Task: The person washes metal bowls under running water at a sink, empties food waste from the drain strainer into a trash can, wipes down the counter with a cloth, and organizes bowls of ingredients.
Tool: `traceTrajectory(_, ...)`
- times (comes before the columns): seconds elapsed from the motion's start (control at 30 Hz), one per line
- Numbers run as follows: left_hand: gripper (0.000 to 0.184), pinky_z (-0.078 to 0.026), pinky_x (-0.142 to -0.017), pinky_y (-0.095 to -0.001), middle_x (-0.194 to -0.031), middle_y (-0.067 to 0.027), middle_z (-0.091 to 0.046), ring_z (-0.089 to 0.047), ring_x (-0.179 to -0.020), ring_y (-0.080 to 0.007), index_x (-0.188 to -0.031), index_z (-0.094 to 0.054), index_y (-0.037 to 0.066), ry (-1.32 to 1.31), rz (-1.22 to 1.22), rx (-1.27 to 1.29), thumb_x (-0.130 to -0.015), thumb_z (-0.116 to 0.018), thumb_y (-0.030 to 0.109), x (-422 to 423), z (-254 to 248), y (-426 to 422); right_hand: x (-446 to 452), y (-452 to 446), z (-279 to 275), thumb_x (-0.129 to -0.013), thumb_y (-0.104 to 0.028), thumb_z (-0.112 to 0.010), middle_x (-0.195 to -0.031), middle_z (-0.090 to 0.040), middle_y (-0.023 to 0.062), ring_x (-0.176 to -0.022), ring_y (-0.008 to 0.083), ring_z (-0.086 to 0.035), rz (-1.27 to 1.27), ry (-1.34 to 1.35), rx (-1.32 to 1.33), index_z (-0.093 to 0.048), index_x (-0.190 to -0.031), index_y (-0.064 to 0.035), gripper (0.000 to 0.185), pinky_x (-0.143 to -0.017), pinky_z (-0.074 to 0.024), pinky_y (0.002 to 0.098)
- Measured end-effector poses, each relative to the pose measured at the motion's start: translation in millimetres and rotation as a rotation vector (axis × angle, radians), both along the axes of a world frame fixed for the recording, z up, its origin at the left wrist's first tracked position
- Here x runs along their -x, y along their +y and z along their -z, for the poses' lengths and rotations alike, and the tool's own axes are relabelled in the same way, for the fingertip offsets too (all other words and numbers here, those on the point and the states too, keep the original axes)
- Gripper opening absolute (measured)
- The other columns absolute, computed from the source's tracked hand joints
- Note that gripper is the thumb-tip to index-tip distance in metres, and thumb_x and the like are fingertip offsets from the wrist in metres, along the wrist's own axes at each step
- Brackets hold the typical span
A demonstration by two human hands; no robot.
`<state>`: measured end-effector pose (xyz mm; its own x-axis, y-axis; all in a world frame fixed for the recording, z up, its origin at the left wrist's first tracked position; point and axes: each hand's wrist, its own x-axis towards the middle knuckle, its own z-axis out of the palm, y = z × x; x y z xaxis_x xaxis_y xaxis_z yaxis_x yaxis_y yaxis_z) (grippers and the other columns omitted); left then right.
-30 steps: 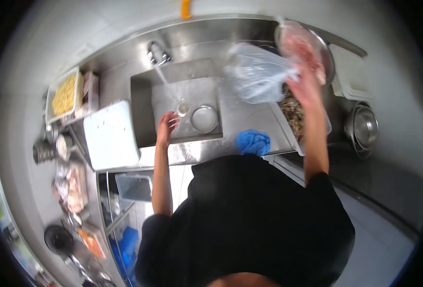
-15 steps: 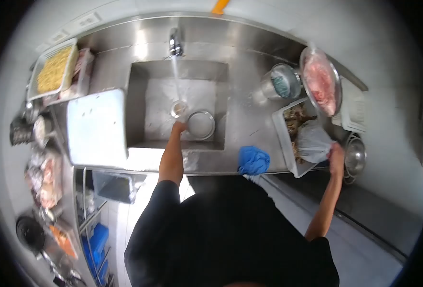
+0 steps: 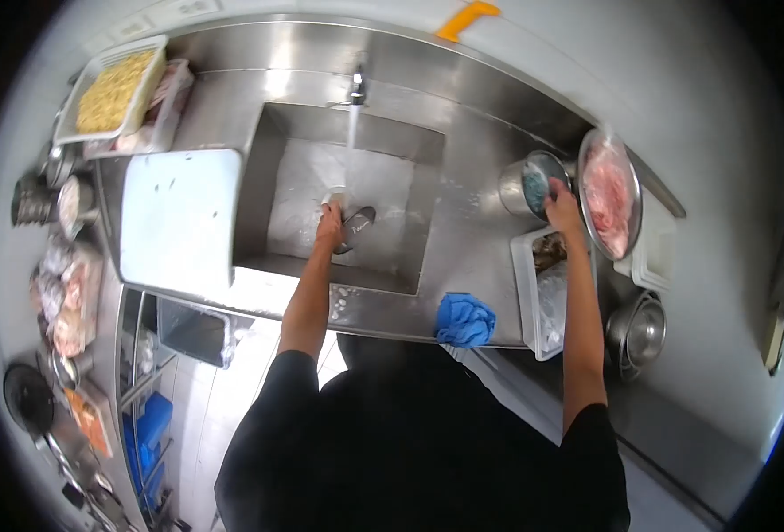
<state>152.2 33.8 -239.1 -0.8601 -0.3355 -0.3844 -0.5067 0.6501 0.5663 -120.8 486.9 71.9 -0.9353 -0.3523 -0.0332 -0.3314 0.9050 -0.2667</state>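
My left hand is down in the steel sink under the running tap. Its fingers are bent round the edge of a small round metal bowl, tilted, with pale writing on its dark side. A small whitish cup is at my fingertips, under the water. My right hand reaches to the rim of a steel pot, thumb and fingers apart. Inside that pot lies a blue-green scrubbing pad. Below my right forearm, a white tub holds a clear plastic bag and brownish food.
A blue cloth lies at the counter's front edge. Bagged pink meat rests in a metal bowl on the right, near stacked steel bowls. Left of the sink are a white board and a basket of yellow pieces.
My right hand has let go of the plastic bag and moved up to the steel pot. In the sink, the metal bowl has gone from lying flat to tilted beside my left hand.
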Motion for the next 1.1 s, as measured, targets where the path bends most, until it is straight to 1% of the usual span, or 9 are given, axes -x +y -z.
traceTrajectory(0.13,0.073,-0.061,-0.068,-0.0462,-0.122,-0.0342,-0.05,-0.062,-0.099,-0.0452,-0.138,-0.012,0.008,-0.145,-0.335,-0.614,-0.081,-0.057,0.007,-2,-89,-36,103,58,144,-0.08,-0.015,-0.067,-0.116,-0.064,0.0204,-0.111,0.0332,-0.061,0.152,-0.148,0.082,-0.051,-0.129,-0.0009,0.054,-0.096,-0.0457,0.0388)
traceTrajectory(0.27,0.073,-0.062,-0.063,-0.0468,-0.129,-0.0315,-0.048,-0.062,-0.101,-0.0394,-0.146,-0.012,0.006,0.031,-0.287,-1.04,-0.081,-0.047,-0.001,-9,-55,-46,78,-3,76,-0.076,-0.018,-0.068,-0.112,-0.065,0.025,-0.113,0.038,-0.06,0.484,-0.596,-0.119,-0.048,-0.132,0.0044,0.064,-0.097,-0.0452,0.0406)
traceTrajectory(0.47,0.073,-0.057,-0.085,-0.0431,-0.139,-0.0283,-0.039,-0.047,-0.124,-0.0433,-0.15,-0.022,0.013,-0.004,0.466,0.407,-0.085,-0.053,0.002,-13,-184,46,67,-15,40,-0.074,-0.018,-0.074,-0.106,-0.065,0.0137,-0.099,0.0246,-0.063,0.344,-0.176,0.194,-0.053,-0.122,0.0023,0.056,-0.09,-0.0478,0.036)
traceTrajectory(0.57,0.07,-0.055,-0.089,-0.0393,-0.141,-0.027,-0.036,-0.038,-0.131,-0.0404,-0.148,-0.027,0.011,0.166,0.212,0.371,-0.083,-0.05,0.0,-29,-210,66,34,-33,26,-0.078,-0.022,-0.072,-0.11,-0.063,0.0103,-0.102,0.0223,-0.06,0.274,-0.183,0.726,-0.051,-0.125,-0.0005,0.056,-0.092,-0.046,0.0363)
traceTrajectory(0.67,0.071,-0.057,-0.081,-0.0384,-0.139,-0.0253,-0.039,-0.048,-0.122,-0.0398,-0.148,-0.026,0.012,0.546,-0.193,-0.062,-0.082,-0.05,0.001,-33,-161,72,-66,-146,-8,-0.082,-0.037,-0.067,-0.114,-0.063,0.0124,-0.11,0.0277,-0.057,0.235,-0.122,0.487,-0.052,-0.127,-0.0024,0.058,-0.098,-0.0417,0.0379)
traceTrajectory(0.7,0.067,-0.058,-0.078,-0.0418,-0.138,-0.0223,-0.041,-0.053,-0.116,-0.0391,-0.148,-0.023,0.012,0.153,-0.443,-0.754,-0.085,-0.044,0.005,-30,-243,70,-82,-174,27,-0.086,-0.04,-0.063,-0.119,-0.061,0.0168,-0.106,0.0342,-0.059,0.411,-0.199,0.422,-0.058,-0.121,-0.0044,0.051,-0.091,-0.0444,0.0441)
traceTrajectory(0.87,0.056,-0.06,-0.066,-0.0447,-0.143,-0.0205,-0.037,-0.056,-0.114,-0.0385,-0.15,-0.017,0.013,0.198,-0.7,-1.15,-0.101,-0.036,0.033,-20,-259,96,-176,-281,90,-0.084,-0.023,-0.062,-0.116,-0.056,0.0242,-0.11,0.0407,-0.054,-0.139,-0.07,0.739,-0.048,-0.11,-0.0044,0.035,-0.09,-0.0429,0.0484)
traceTrajectory(0.97,0.064,-0.061,-0.064,-0.0465,-0.146,-0.0217,-0.033,-0.053,-0.117,-0.0418,-0.152,-0.011,0.017,0.236,-0.829,-0.979,-0.101,-0.035,0.048,-21,-191,77,-204,-283,113,-0.075,-0.016,-0.069,-0.114,-0.054,0.0215,-0.114,0.0381,-0.052,-0.526,-0.448,0.477,-0.051,-0.118,-0.0058,0.048,-0.095,-0.0425,0.0459)
traceTrajectory(1.1,0.069,-0.061,-0.066,-0.0551,-0.145,-0.0244,-0.031,-0.049,-0.119,-0.0477,-0.152,-0.005,0.018,0.178,-0.76,-1.063,-0.1,-0.036,0.051,-41,-234,75,-180,-252,101,-0.073,-0.013,-0.069,-0.113,-0.057,0.0186,-0.111,0.0363,-0.056,-0.846,-0.357,-0.081,-0.058,-0.112,-0.0056,0.041,-0.092,-0.0477,0.0456)
